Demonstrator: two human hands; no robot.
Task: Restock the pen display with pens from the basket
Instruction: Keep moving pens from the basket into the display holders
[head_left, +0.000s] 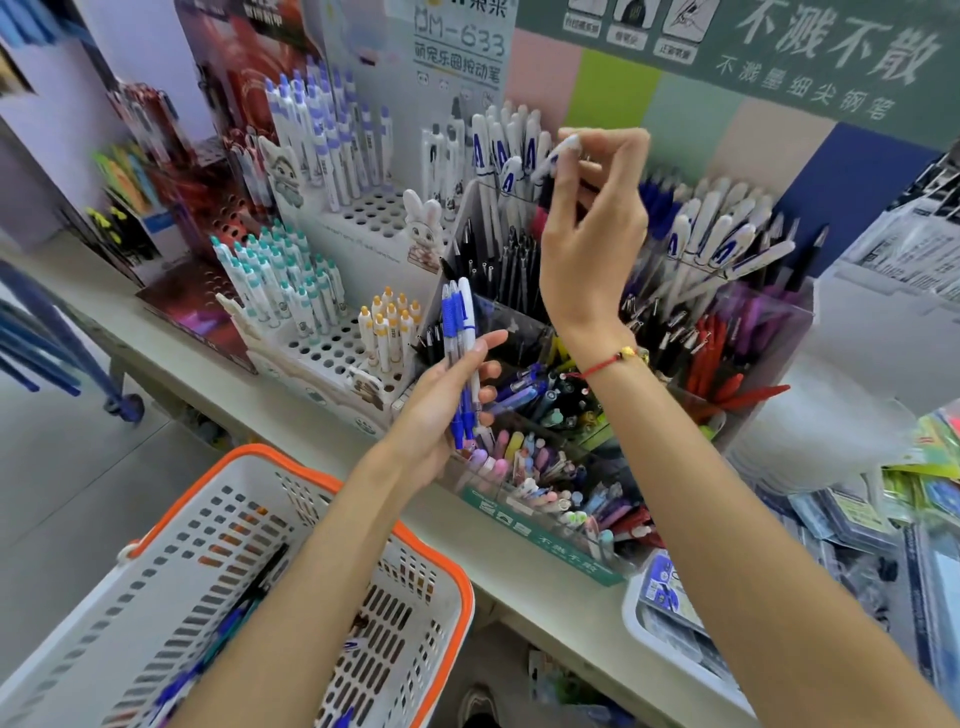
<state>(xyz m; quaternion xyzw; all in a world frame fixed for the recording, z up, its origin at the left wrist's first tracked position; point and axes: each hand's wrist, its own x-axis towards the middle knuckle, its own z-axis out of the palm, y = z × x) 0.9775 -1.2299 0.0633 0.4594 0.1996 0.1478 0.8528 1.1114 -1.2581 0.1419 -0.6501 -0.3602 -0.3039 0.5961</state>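
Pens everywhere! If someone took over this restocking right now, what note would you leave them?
Left hand: holds a bunch of blue pens, upright, over the display's front edge.
Right hand: raised, pinching one white pen over the back row of the clear pen display.
Basket: lower left, a few pens still inside.
Done: many compartments look full.
Left: place the white pen, the bunch, then the basket's rest.

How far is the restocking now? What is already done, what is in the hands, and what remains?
Done: the clear display compartments already look well filled. In hand: the right hand holds a white pen above the back row of white pens; the left hand grips a bunch of blue pens. Left: that bunch, plus several pens lying in the orange-rimmed basket.
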